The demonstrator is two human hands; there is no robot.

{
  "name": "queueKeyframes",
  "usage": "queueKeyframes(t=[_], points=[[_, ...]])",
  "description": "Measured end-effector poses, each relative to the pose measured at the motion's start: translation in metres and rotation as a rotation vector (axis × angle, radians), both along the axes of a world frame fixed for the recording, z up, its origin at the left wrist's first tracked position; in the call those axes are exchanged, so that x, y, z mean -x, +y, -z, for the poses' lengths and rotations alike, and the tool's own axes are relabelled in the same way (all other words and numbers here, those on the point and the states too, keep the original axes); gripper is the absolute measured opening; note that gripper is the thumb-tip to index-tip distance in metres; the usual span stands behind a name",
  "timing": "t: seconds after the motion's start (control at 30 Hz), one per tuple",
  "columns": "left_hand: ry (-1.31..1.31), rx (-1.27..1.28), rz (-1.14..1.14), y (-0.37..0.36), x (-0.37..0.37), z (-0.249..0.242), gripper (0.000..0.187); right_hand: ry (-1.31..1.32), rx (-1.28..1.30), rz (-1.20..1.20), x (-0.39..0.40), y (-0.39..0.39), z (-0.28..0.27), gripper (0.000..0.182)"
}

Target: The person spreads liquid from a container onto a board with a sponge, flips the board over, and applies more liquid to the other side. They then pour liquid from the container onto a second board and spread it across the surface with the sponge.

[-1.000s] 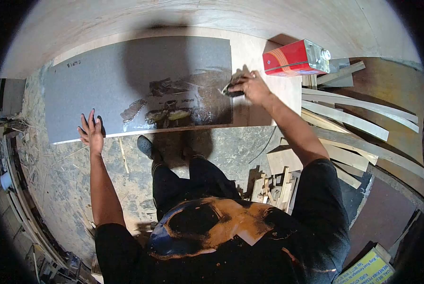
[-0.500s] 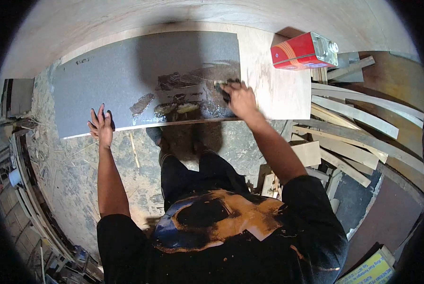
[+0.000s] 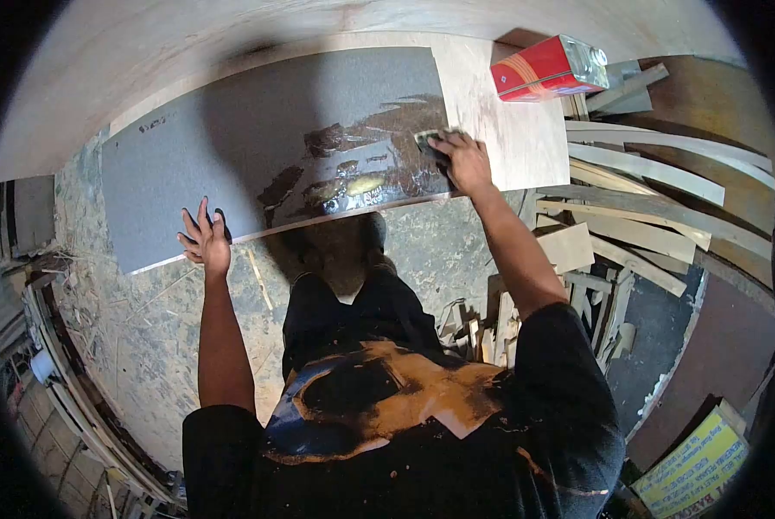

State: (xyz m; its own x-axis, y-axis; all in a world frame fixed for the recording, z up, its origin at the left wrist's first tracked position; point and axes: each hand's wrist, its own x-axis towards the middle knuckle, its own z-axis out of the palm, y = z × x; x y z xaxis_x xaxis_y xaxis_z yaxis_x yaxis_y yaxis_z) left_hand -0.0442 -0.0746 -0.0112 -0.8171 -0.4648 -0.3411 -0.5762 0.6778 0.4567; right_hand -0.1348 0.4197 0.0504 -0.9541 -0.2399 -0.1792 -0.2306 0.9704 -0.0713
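Note:
A grey sheet [image 3: 171, 190] lies on a pale wooden board, its right part smeared with wet, shiny brown adhesive [image 3: 353, 186]. A yellowish lump glistens in the smear close to the near edge. My right hand [image 3: 469, 164] is closed around a small flat spreader [image 3: 429, 145], pressed to the sheet near its right end; the hand covers part of the tool. At the near left edge, my left hand [image 3: 206, 238] rests on the sheet with its fingers spread and nothing held.
A red metal tin [image 3: 538, 69] stands on the pale board [image 3: 521, 147] at the back right. Wooden strips and offcuts [image 3: 638, 203] are piled to the right. More long strips [image 3: 76, 372] lie at the left, and wood scraps litter the floor.
My right hand has shifted slightly right with the spreader, whose blade shows more now. The whole view has tilted a little. My left hand stays at the sheet's near edge.

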Motion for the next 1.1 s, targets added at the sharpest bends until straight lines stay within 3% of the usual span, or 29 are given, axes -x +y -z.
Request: queueKeyframes(t=[0.13,0.2,0.27,0.3,0.37,0.47,0.63,0.83,0.9,1.03,1.1], points=[[0.048,-0.056,0.022,-0.004,-0.001,0.002,0.049,0.015,-0.046,0.047,-0.078,0.012,0.006,0.047],[0.061,-0.023,0.007,-0.002,0.000,-0.003,0.047,0.018,-0.080,0.036,-0.079,0.012,-0.003,0.047],[0.147,0.037,0.036,-0.018,0.000,-0.001,0.045,-0.213,-0.187,0.025,-0.058,-0.006,-0.038,0.056],[0.217,0.101,0.062,-0.024,-0.001,0.001,0.044,-0.261,-0.231,0.121,-0.038,-0.017,-0.056,0.052],[0.240,0.226,0.057,-0.031,0.009,-0.013,0.042,-0.284,-0.038,0.467,-0.004,-0.024,-0.061,0.044],[0.250,0.376,0.180,-0.046,0.016,-0.015,0.043,-0.278,-0.081,0.600,0.013,-0.021,0.002,0.045],[0.225,0.566,0.237,-0.045,0.012,0.012,0.043,-0.276,0.062,0.764,0.033,-0.112,-0.011,0.041],[0.234,0.558,0.243,-0.047,0.008,0.014,0.041,-0.358,-0.017,0.343,0.072,-0.190,-0.031,0.039],[0.201,0.558,0.237,-0.047,0.008,0.012,0.041,-0.381,-0.093,0.212,0.095,-0.182,-0.044,0.041],[0.174,0.553,0.244,-0.046,0.009,0.010,0.042,-0.140,-0.223,-0.009,0.130,-0.138,-0.045,0.038],[0.161,0.553,0.235,-0.046,0.011,0.011,0.042,-0.179,-0.208,0.014,0.132,-0.120,-0.014,0.041]])
